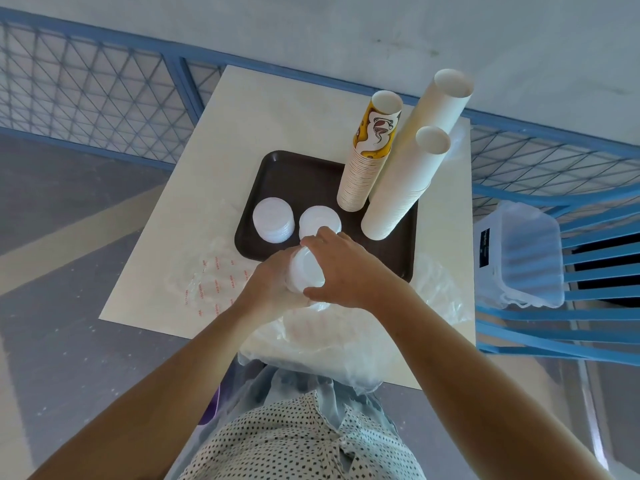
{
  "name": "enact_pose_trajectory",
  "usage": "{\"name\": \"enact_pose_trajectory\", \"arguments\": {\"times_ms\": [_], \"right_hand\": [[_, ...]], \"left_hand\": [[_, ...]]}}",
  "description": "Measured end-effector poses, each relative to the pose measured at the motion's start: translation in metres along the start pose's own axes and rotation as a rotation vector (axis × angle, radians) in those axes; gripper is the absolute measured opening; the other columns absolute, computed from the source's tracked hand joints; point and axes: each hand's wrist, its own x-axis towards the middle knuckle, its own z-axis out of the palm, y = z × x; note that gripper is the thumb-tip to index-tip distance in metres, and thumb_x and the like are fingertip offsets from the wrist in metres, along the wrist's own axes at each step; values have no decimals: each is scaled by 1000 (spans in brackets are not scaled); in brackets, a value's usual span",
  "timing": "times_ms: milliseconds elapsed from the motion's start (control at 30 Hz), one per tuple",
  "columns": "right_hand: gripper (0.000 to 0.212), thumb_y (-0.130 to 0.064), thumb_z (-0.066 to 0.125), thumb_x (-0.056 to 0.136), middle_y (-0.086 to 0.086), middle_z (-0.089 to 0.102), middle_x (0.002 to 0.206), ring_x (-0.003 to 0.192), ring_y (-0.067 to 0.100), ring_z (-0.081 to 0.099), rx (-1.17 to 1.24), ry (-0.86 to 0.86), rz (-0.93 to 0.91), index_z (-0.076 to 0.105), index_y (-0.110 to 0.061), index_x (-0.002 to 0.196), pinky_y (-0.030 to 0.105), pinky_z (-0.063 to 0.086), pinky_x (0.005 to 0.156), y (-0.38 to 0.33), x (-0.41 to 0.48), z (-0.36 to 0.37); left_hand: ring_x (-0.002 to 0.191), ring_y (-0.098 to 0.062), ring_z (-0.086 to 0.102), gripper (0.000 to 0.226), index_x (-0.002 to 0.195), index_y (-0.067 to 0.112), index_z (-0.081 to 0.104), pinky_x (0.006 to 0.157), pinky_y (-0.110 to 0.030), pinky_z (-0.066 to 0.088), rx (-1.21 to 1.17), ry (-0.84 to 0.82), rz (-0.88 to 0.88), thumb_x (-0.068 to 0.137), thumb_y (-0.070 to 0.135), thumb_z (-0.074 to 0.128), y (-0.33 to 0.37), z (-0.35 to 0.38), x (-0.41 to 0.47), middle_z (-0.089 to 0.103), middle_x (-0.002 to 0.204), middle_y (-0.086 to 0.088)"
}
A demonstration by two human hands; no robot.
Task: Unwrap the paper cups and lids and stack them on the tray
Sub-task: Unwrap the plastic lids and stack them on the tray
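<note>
Lids, a short white stack of lids [306, 271], are held between both hands just over the near edge of the tray [294, 174]. The left hand [268, 282] cups the stack from below and the side with curled fingers, and the right hand [346, 268] wraps thumb and fingers round its other side. The stack looks bare of wrapping, though the hands hide part of it. Thin plastic lids like these should be very light, slick and a little springy, so the stack could fan out or slip apart; gripping round the rims from two sides, with a finger over the top, seems the safest hold. On the tray's near half stand two more lid piles [273, 220]. On its far right side lean three cup stacks [401, 192]. Crumpled clear wrappers [207, 275] lie on the table [277, 98] left of the tray and nearer the person.
</note>
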Motion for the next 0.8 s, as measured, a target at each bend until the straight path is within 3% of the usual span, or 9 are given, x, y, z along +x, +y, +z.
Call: {"name": "enact_pose_trajectory", "arguments": {"times_ms": [67, 200, 467, 633, 800], "right_hand": [[79, -48, 80, 83, 0, 50, 137, 117, 23, 54, -16, 23, -11, 44, -20, 147, 42, 56, 95, 0, 0, -3], [79, -51, 78, 80, -3, 53, 135, 115, 19, 52, -9, 80, -14, 45, -23, 147, 43, 56, 92, 3, -2, -7], [83, -50, 80, 81, -3, 49, 145, 125, 21, 52, 102, 152, 6, 43, -24, 150, 37, 51, 101, 12, -6, -21], [83, -47, 82, 80, -1, 51, 140, 121, 22, 55, 112, 180, 27, 46, -20, 149, 37, 50, 101, 19, -9, -32], [80, -45, 84, 79, 1, 55, 132, 116, 23, 56, 84, 217, 171, 49, -19, 146, 40, 52, 98, 56, -14, -47]], "left_hand": [[129, -18, 58, 81, 147, 23, 52, 94, -9, 42, -13, 8, 17, 77, 14, 90, -2, 0, 0, 61, 141, 3], [126, -13, 59, 81, 143, 34, 52, 108, -37, 51, -62, -5, 25, 74, 39, 93, 1, 2, 1, 63, 137, 11], [121, -13, 63, 84, 137, 37, 55, 102, -42, 57, -133, 4, 55, 63, 60, 88, 1, 5, 5, 66, 129, 16], [117, -9, 64, 82, 133, 39, 58, 99, -41, 58, -193, 12, 74, 61, 54, 92, 0, 8, 11, 68, 124, 18], [114, 3, 61, 74, 131, 39, 61, 91, -20, 49, -229, 47, 96, 67, 31, 98, -9, 3, 9, 68, 121, 21]]}}
